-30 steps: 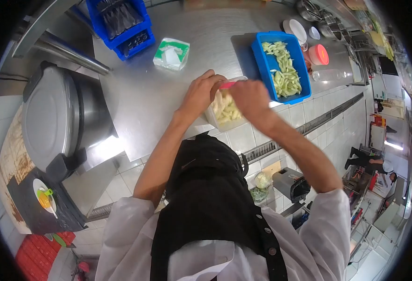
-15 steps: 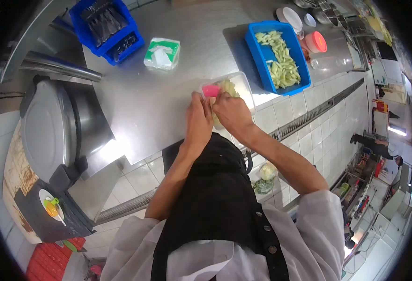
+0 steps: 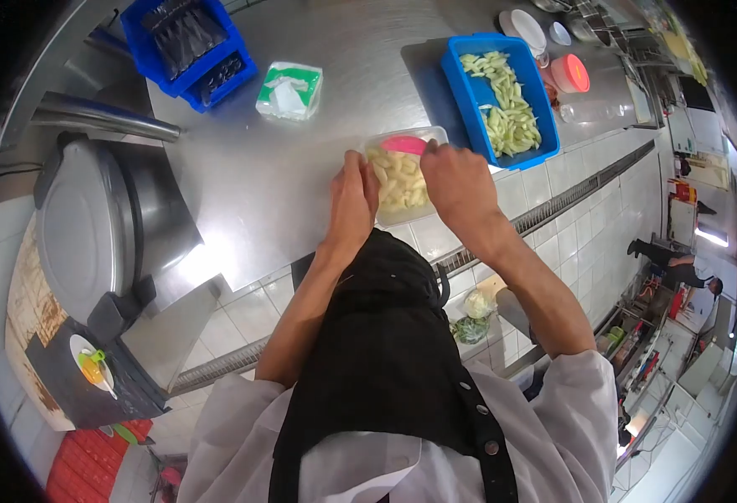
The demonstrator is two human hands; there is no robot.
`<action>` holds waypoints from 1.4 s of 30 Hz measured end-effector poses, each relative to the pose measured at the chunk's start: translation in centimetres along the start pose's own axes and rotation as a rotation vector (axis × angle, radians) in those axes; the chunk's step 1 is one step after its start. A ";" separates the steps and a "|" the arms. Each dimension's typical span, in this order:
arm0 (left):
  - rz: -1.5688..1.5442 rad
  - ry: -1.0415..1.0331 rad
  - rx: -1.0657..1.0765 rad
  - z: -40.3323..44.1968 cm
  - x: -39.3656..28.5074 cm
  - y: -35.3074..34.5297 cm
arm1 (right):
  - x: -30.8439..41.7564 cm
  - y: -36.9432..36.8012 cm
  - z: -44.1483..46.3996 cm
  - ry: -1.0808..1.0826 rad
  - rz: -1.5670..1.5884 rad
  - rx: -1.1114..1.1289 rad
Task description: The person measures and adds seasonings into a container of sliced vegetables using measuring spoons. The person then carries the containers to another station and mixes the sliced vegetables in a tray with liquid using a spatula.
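Observation:
A clear plastic container (image 3: 402, 214) of pale, pale-yellow cut pieces (image 3: 403, 178) stands at the near edge of the steel counter. My right hand (image 3: 460, 180) is closed round the end of a pink utensil (image 3: 404, 145), whose flat pink part lies over the pieces near the container's far side. Along the container's left wall, my left hand (image 3: 354, 194) grips the rim, fingers pressed together. To the right, a blue tray (image 3: 469, 105) holds pale green cut pieces (image 3: 509, 109).
On the steel counter (image 3: 343, 67) are a green-and-white packet (image 3: 289, 90), blue cutlery bins (image 3: 186, 50) and a tub with a pink lid (image 3: 571, 74). A large lidded grey appliance (image 3: 87, 226) stands at left. Far right, a person (image 3: 677, 264) is in the room.
My right hand has moved right with the pink utensil, which has gone from the left side toward the container's far middle. My left hand stays at the left side.

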State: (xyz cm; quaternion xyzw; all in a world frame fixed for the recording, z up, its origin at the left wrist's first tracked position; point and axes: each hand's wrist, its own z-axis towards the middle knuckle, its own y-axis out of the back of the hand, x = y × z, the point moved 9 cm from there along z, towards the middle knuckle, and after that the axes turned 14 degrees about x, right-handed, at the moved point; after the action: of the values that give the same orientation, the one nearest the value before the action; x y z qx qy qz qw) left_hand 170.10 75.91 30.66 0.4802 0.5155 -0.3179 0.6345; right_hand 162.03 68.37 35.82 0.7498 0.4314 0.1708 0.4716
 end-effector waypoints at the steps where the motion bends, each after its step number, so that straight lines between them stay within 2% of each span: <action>1: 0.007 -0.019 -0.012 0.3 0.2 -0.1 | 0.6 -0.7 1.2 0.076 -0.016 -0.048; 3: 0.010 -0.029 -0.007 0.1 0.0 -0.2 | 2.8 -2.9 3.0 0.228 -0.109 -0.065; 4: 0.028 -0.009 0.031 0.3 0.1 -0.1 | 2.0 -3.2 3.5 0.226 -0.109 -0.064; 7: 0.067 0.018 0.051 1.1 0.5 0.1 | 0.4 0.5 2.5 0.391 -0.190 -0.129; 8: 0.085 0.007 0.053 1.3 0.4 0.0 | 0.2 2.9 1.5 0.392 -0.244 -0.069; 11: 0.083 0.019 0.089 1.2 0.1 0.0 | 0.6 6.2 -1.8 0.390 -0.245 -0.135; 13: 0.074 0.027 0.089 1.2 0.4 0.0 | 1.4 6.0 -3.5 0.303 -0.217 -0.049; 14: 0.068 0.024 0.094 1.3 0.5 0.0 | 2.2 4.5 -4.4 0.329 -0.159 0.021; 16: 0.052 0.010 0.089 1.3 0.6 0.0 | 3.3 -1.6 -3.7 0.248 -0.163 0.312; 18: 0.032 -0.012 0.096 1.3 0.7 -0.2 | 2.6 -4.9 -2.4 0.182 -0.113 0.241; 22: 0.009 -0.014 0.103 1.3 0.7 0.0 | 1.8 -4.4 -2.1 0.114 -0.078 0.130; 23: 0.003 -0.003 0.116 1.3 0.7 -0.2 | 1.8 -3.1 -3.0 0.106 -0.073 0.135; 25: 0.020 -0.015 0.089 1.4 0.5 -0.2 | 0.7 0.8 -4.6 -0.062 -0.165 0.164; 26: 0.041 -0.024 0.067 1.1 0.3 -0.2 | 0.8 1.0 -4.5 -0.060 -0.161 0.172; 28: 0.017 0.010 0.069 1.0 0.6 -0.5 | -1.1 3.1 -3.6 -0.224 -0.163 -0.027; 29: -0.009 0.049 0.067 0.9 0.8 -0.8 | -0.9 1.6 -1.8 -0.140 -0.132 -0.098; 30: -0.010 0.044 0.075 0.8 0.6 -1.2 | -0.8 -1.3 0.8 -0.192 -0.130 -0.010; 31: -0.015 0.027 0.040 0.6 0.3 -1.2 | 0.3 -3.7 2.5 -0.049 -0.173 -0.085; 34: -0.006 -0.016 -0.022 0.7 0.2 -0.9 | 0.7 -2.7 2.9 0.074 -0.155 -0.044; 38: -0.020 0.025 0.014 0.5 0.6 -1.0 | -0.9 4.0 -0.6 0.058 -0.193 0.032; 42: -0.036 0.026 0.024 0.4 0.8 -0.9 | 1.3 4.0 -3.0 0.116 -0.231 0.022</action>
State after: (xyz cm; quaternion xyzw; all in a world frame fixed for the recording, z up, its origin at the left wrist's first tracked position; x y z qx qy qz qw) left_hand 169.59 75.32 29.64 0.4824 0.5285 -0.3292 0.6161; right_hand 162.73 70.35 40.50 0.6892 0.5433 0.1534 0.4541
